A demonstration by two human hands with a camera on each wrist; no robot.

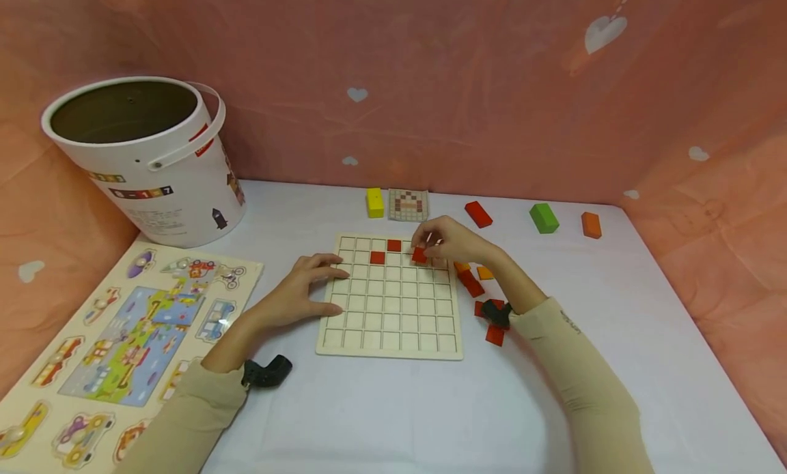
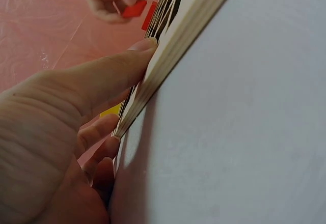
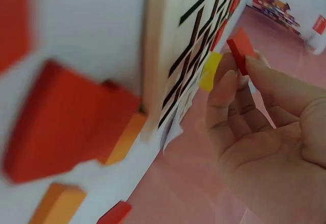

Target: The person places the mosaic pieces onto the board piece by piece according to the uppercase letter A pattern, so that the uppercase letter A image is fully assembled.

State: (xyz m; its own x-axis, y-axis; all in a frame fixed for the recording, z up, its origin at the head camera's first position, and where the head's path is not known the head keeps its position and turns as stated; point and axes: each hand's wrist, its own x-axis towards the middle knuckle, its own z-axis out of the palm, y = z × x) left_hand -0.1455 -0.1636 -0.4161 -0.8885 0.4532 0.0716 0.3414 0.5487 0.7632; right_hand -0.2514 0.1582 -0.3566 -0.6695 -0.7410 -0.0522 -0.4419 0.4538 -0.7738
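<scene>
A pale wooden grid board (image 1: 391, 324) lies on the white table, with one red square tile (image 1: 394, 245) in its top row and another red tile (image 1: 378, 257) in the row below. My right hand (image 1: 451, 240) pinches a third red tile (image 3: 241, 48) between thumb and fingers, above the upper right cells. My left hand (image 1: 301, 289) rests at the board's left edge, fingers spread. In the left wrist view its thumb (image 2: 117, 71) lies on the board's rim, and the other fingertips touch the edge farther along.
Loose red tiles (image 1: 495, 335) and orange tiles (image 1: 485, 273) lie right of the board. Behind it are a pattern card (image 1: 408, 205), a yellow block (image 1: 375, 203), a red block (image 1: 478, 214), a green block (image 1: 544, 218) and an orange block (image 1: 591, 225). A white bucket (image 1: 166, 207) and picture puzzle (image 1: 246, 269) stand left.
</scene>
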